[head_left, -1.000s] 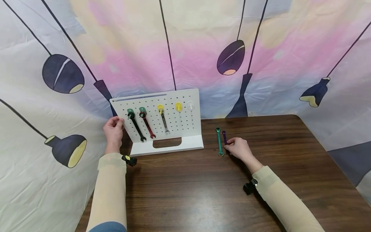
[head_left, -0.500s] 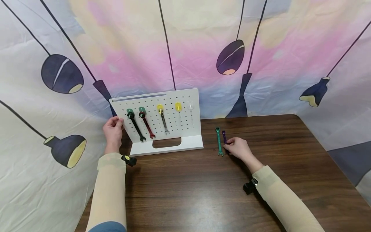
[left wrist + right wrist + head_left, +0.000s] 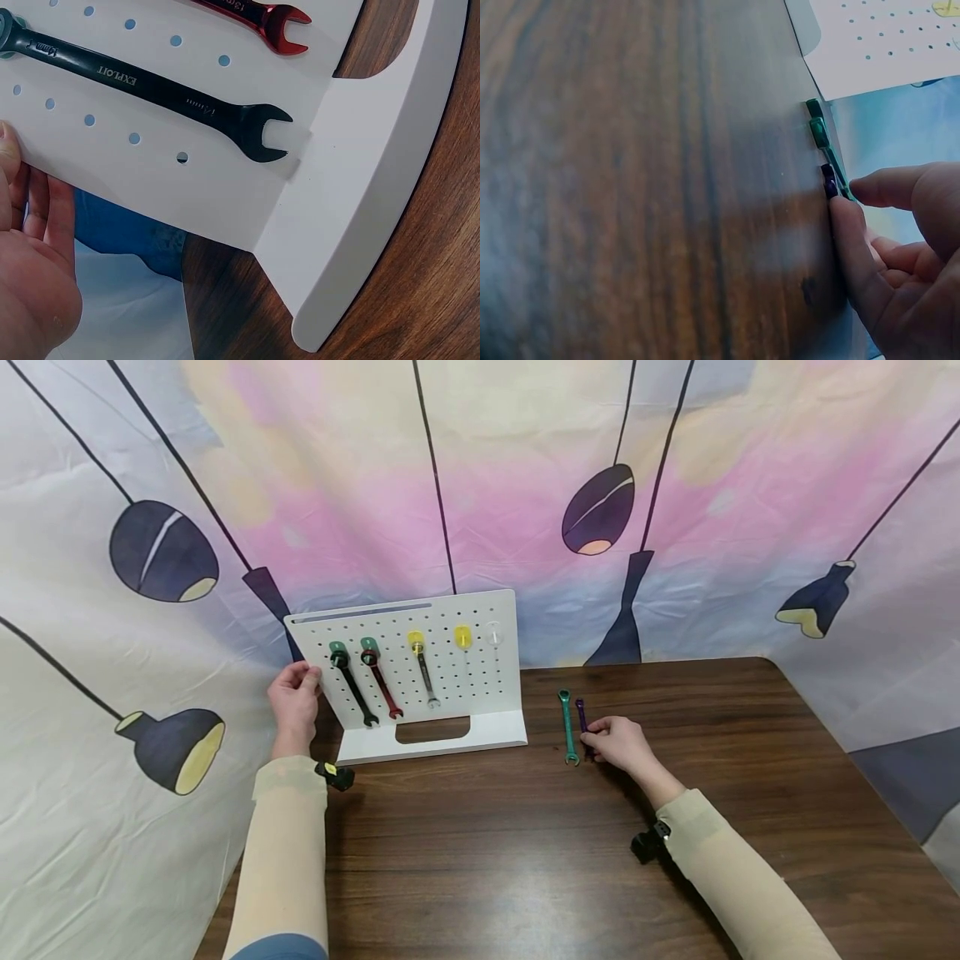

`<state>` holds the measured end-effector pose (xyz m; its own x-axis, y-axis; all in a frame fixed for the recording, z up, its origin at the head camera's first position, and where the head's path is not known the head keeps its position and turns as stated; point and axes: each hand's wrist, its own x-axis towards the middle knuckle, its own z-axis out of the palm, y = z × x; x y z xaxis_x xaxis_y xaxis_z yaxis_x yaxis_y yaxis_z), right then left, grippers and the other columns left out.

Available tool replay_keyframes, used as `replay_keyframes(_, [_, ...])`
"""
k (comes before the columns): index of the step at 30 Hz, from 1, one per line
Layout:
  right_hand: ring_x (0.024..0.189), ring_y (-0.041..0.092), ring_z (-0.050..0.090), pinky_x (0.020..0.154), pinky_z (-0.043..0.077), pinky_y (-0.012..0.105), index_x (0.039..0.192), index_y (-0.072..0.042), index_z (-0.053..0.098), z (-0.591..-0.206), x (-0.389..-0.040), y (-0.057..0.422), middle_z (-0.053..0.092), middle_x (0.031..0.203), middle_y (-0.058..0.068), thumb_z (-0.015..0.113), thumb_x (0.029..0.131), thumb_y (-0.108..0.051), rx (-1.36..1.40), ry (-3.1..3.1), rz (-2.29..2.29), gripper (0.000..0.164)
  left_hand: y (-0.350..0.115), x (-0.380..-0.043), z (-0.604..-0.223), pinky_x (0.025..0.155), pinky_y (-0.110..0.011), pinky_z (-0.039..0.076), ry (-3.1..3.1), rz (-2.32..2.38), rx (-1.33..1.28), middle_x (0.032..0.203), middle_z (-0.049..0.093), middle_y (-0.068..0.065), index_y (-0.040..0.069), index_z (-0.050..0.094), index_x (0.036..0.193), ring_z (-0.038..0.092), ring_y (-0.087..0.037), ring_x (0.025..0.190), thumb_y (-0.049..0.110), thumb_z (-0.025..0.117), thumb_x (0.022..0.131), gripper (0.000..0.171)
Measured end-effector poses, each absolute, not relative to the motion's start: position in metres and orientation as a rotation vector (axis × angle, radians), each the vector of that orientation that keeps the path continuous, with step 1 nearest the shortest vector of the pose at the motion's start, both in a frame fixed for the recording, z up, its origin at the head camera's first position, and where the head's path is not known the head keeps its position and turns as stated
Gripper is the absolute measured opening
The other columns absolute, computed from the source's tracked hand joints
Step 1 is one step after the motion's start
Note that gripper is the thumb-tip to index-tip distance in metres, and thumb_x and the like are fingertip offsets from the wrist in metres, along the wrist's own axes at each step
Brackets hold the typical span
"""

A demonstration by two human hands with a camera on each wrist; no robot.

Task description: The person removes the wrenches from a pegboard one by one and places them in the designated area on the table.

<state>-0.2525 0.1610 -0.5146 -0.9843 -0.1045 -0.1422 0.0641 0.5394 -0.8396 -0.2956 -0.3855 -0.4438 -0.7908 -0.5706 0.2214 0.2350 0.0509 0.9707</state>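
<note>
My left hand [image 3: 294, 703] grips the left edge of a white pegboard [image 3: 442, 672]. In the left wrist view its thumb lies on the front face and the fingers [image 3: 58, 217] pass behind. On the board hang a black combination wrench [image 3: 150, 84], a red one [image 3: 384, 685] and a silver one [image 3: 426, 678]. To the right, on the table, my right hand [image 3: 618, 743] pinches a small purple wrench [image 3: 581, 714] near its lower end, between thumb and index finger. Just left of it lies a green wrench [image 3: 567, 727]. The hand hides part of the purple wrench.
A yellow hook [image 3: 462, 637] and a clear hook [image 3: 493, 633] on the pegboard carry nothing. Its base stands on the dark wooden table [image 3: 480, 835], near the back edge. A printed cloth backdrop [image 3: 510, 485] hangs close behind.
</note>
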Motion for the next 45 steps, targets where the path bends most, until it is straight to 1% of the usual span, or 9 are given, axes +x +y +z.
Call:
replay_keyframes(6, [0.077,0.019,0.071,0.069,0.063,0.031,0.124,0.009,0.068,-0.5124,-0.2523,0.163,0.073,0.098,0.015,0.071,0.104,-0.019,-0.025,2.56,-1.464,0.034,-0.3865,-0.2961,-0.4433,0.072,-0.023,0.056,-1.752,-1.803,0.327,0.077,0.059,0.007,0.019,0.073,0.088,0.057,-0.013,0.074,0.006,0.077,0.099,0.018])
replay_keyframes(13, [0.079,0.018,0.07,0.071,0.063,0.031,0.126,0.009,0.067,-0.5129,-0.2529,0.1643,0.073,0.103,0.016,0.069,0.105,-0.018,0.006,2.508,-1.517,0.034,-0.3891,-0.2977,-0.4443,0.072,-0.022,0.056,-1.753,-1.821,0.331,0.077,0.059,0.006,0.017,0.073,0.09,0.058,-0.013,0.074,0.007,0.077,0.099,0.014])
replay_keyframes(16, [0.081,0.018,0.07,0.072,0.063,0.031,0.127,0.009,0.067,-0.5147,-0.2537,0.1652,0.074,0.105,0.017,0.068,0.105,-0.018,0.016,2.494,-1.533,0.034,-0.3885,-0.2976,-0.4441,0.073,-0.023,0.056,-1.755,-1.815,0.333,0.078,0.059,0.006,0.017,0.073,0.09,0.058,-0.013,0.075,0.007,0.077,0.1,0.015])
replay_keyframes(20, [0.083,0.018,0.07,0.073,0.063,0.03,0.13,0.009,0.065,-0.5162,-0.2536,0.1673,0.073,0.11,0.019,0.067,0.106,-0.017,0.03,2.45,-1.577,0.035,-0.3873,-0.2971,-0.4436,0.073,-0.024,0.055,-1.764,-1.797,0.334,0.078,0.059,0.007,0.021,0.072,0.088,0.058,-0.014,0.076,0.007,0.077,0.1,0.019])
replay_keyframes(28, [0.087,0.019,0.07,0.076,0.063,0.029,0.139,0.011,0.059,-0.5125,-0.2517,0.1693,0.07,0.115,0.022,0.063,0.109,-0.017,0.03,2.367,-1.638,0.042,-0.3871,-0.2956,-0.4427,0.072,-0.023,0.055,-1.752,-1.812,0.338,0.077,0.058,0.006,0.019,0.073,0.089,0.057,-0.014,0.074,0.007,0.077,0.1,0.017])
replay_keyframes(33, [0.088,0.019,0.07,0.076,0.063,0.03,0.143,0.011,0.057,-0.508,-0.2494,0.1699,0.067,0.119,0.024,0.06,0.111,-0.019,0.037,2.359,-1.644,0.044,-0.387,-0.2963,-0.4425,0.072,-0.023,0.055,-1.772,-1.792,0.329,0.078,0.058,0.007,0.021,0.072,0.089,0.057,-0.014,0.075,0.008,0.076,0.101,0.018])
replay_keyframes(39, [0.088,0.019,0.07,0.076,0.063,0.03,0.144,0.009,0.057,-0.5076,-0.2483,0.1702,0.067,0.12,0.022,0.059,0.111,-0.02,0.051,2.347,-1.664,0.043,-0.3876,-0.297,-0.4441,0.069,-0.021,0.054,-1.738,-1.814,0.316,0.075,0.059,0.007,0.018,0.073,0.088,0.057,-0.013,0.072,0.006,0.076,0.1,0.017])
replay_keyframes(42, [0.089,0.019,0.07,0.076,0.064,0.031,0.144,0.01,0.056,-0.5088,-0.2479,0.1704,0.067,0.12,0.024,0.059,0.112,-0.02,0.037,2.35,-1.669,0.044,-0.3872,-0.2963,-0.4446,0.069,-0.02,0.054,-1.755,-1.803,0.319,0.076,0.058,0.007,0.018,0.073,0.09,0.057,-0.01,0.071,0.007,0.076,0.1,0.015])
replay_keyframes(45, [0.089,0.019,0.07,0.077,0.064,0.031,0.145,0.01,0.055,-0.5103,-0.2476,0.1704,0.067,0.121,0.024,0.059,0.112,-0.019,0.034,2.346,-1.672,0.045,-0.3872,-0.2959,-0.445,0.069,-0.02,0.054,-1.749,-1.811,0.327,0.076,0.058,0.006,0.017,0.074,0.09,0.057,-0.011,0.072,0.007,0.076,0.1,0.015])
